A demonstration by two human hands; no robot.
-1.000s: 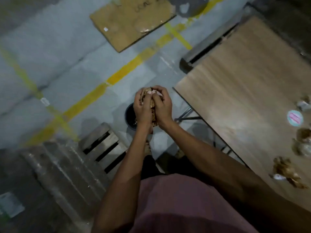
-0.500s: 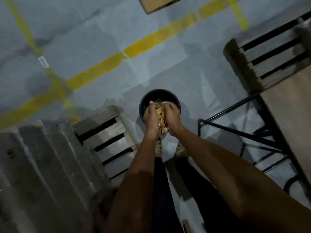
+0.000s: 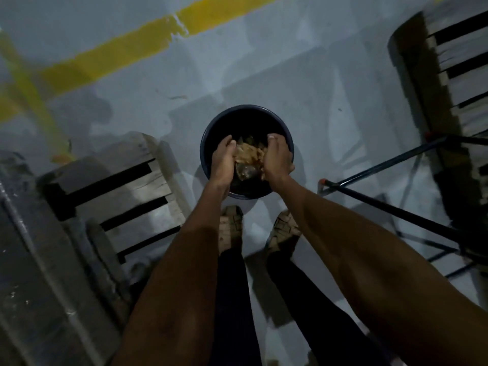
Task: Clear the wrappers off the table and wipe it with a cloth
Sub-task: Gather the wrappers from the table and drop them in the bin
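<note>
A dark round bin [image 3: 211,133] stands on the grey floor just ahead of my feet. Over its mouth my left hand [image 3: 223,161] and my right hand [image 3: 277,159] are held a little apart, palms facing each other. Between them sits a bunch of crumpled tan and clear wrappers [image 3: 248,157], inside the bin's rim. Both hands still touch the bunch at its sides. The table top and any cloth are out of view.
A wooden pallet [image 3: 118,188] lies to the left of the bin, another pallet [image 3: 462,75] at the upper right. Dark metal table legs [image 3: 390,207] cross the floor on the right. Yellow floor lines [image 3: 118,48] run behind the bin.
I have bent down toward the bin; the table top has left the view. My hands dropped from above the bin into its mouth and have parted around the wrappers.
</note>
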